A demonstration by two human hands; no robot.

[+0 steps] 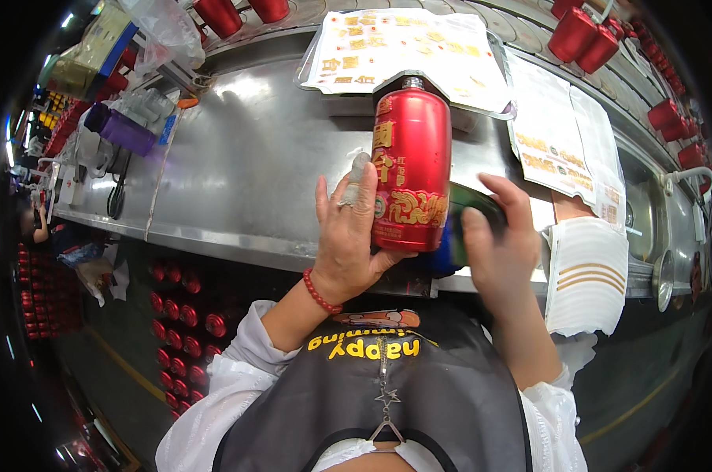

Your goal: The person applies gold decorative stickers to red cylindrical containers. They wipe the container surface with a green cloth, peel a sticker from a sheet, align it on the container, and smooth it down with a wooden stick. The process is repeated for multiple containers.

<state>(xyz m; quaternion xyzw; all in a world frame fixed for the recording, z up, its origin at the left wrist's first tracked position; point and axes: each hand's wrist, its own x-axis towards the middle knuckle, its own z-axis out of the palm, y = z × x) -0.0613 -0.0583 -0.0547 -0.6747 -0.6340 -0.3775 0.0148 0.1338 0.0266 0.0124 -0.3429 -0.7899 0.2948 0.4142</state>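
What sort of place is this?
Probably a factory workshop dealing with bottles. The left hand holds a shiny red bottle by a long metal bench, white sheets with gold designs lie within reach, and many red containers are massed at lower left.

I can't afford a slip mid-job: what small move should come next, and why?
Perhaps bring the right hand in to steady the red bottle on its right side: only the left hand visibly supports it, along its left side and base, while the right, blurred, appears apart from it.
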